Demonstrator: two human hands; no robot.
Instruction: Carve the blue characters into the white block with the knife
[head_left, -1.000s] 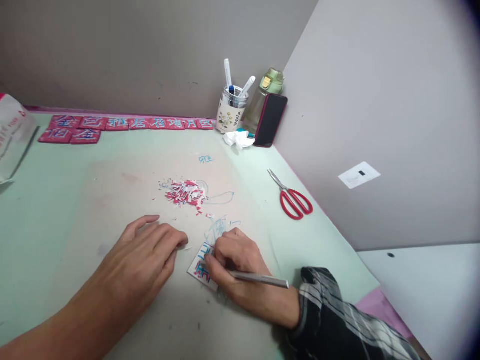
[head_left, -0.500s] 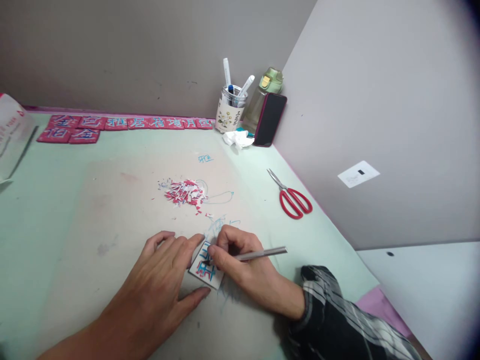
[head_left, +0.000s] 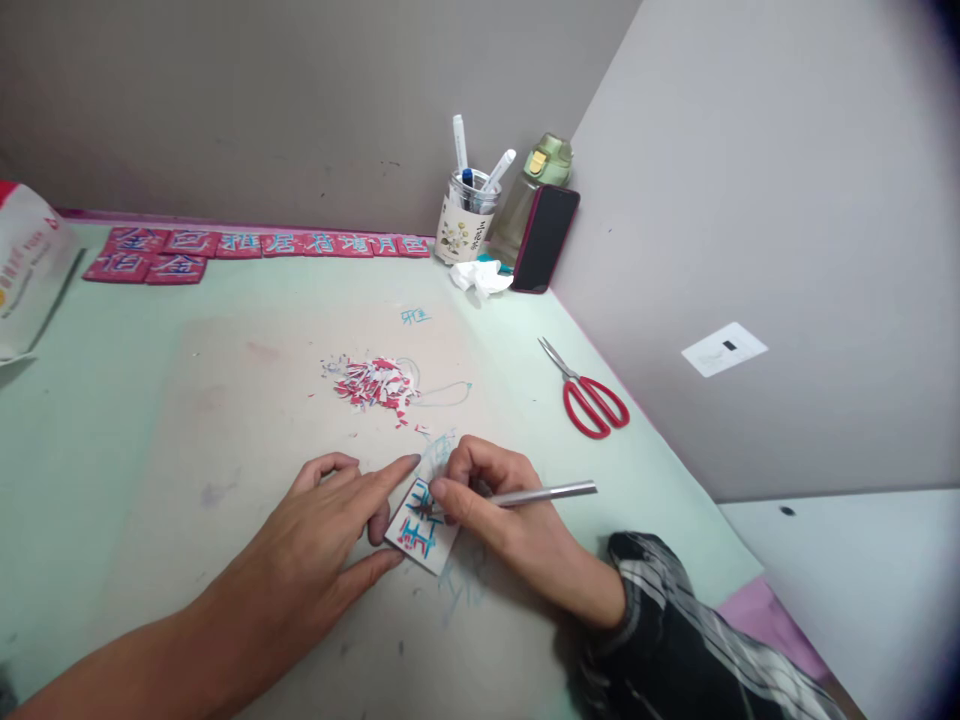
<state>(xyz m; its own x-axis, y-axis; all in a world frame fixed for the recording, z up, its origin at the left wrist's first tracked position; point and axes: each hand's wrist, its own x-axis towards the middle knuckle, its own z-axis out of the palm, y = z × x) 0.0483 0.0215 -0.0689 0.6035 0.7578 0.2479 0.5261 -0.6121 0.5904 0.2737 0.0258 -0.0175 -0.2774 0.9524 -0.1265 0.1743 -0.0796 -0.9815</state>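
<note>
A white card [head_left: 422, 532], marked in blue and red, is laid on the brown sheet [head_left: 225, 420] covering part of the desk [head_left: 90, 420]. A slim silver knife [head_left: 546, 494] is pinched by the right hand [head_left: 510, 515], its tip brought to the card's face. The left hand [head_left: 330, 530] is spread, its thumb placed at the card's lower left edge. Beyond the hands, paper scraps [head_left: 375, 383] (mostly red and white) are heaped.
</note>
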